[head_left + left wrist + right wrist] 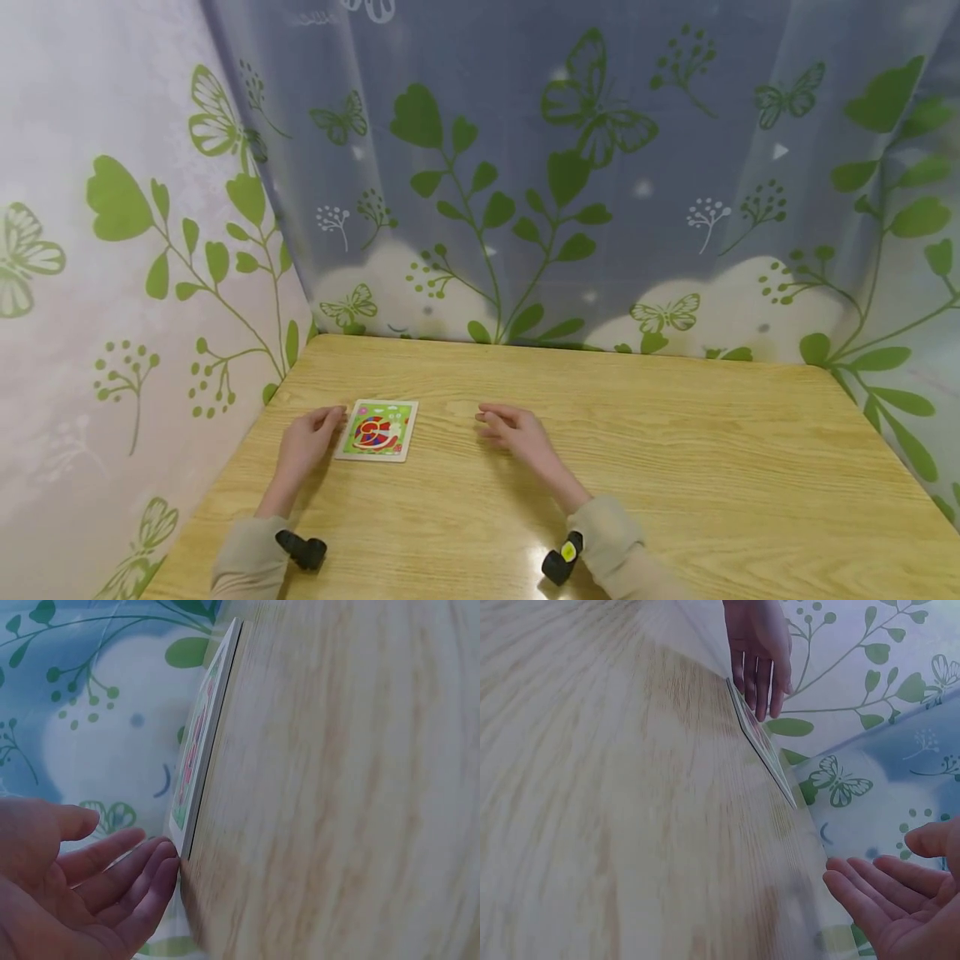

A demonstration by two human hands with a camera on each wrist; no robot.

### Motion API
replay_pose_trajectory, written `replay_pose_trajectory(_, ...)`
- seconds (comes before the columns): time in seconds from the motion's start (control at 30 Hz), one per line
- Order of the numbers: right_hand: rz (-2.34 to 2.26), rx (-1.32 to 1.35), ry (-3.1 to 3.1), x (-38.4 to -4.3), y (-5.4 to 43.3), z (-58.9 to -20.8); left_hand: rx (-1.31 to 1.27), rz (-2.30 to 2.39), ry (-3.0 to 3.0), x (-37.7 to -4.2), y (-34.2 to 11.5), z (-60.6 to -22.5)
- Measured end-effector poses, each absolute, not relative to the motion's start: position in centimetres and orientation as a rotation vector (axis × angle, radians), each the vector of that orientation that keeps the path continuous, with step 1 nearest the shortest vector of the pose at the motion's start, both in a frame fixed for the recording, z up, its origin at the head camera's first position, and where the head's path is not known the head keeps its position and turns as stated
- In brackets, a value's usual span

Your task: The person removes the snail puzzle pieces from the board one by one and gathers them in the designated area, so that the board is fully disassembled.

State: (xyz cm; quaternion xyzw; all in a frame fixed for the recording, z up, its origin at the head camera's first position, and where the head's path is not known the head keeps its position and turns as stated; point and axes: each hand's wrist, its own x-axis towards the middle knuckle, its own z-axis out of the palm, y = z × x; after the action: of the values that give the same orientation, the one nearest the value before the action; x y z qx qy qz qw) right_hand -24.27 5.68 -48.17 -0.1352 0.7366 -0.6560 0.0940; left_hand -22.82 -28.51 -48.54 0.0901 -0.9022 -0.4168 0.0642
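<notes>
A small square picture board (377, 431) with a pale rim lies flat on the wooden table, left of the middle. It shows a snail with a red and blue shell on green. My left hand (306, 442) is just beside the board's left edge, its fingers relaxed; in the left wrist view the fingertips (166, 859) come up to the board's near corner, and whether they touch it I cannot tell. Some way to the right of the board, my right hand (517, 433) hovers low or rests by the tabletop with loosely bent fingers and holds nothing.
The wooden table (697, 467) reaches back to a blue-grey curtain (495, 275) printed with leaves and butterflies. A pale curtain (142, 333) of like pattern hangs along the left side. Black cameras are strapped to both wrists over beige sleeves.
</notes>
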Motion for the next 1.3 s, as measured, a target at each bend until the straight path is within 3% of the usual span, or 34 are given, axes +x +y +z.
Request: replay_pose_trajectory(1.3, -1.928, -0.319, 2.049, -23.9, 1.7, -48.2, 0.289, -1.499, -2.655, -23.7, -26.1, -48.9)
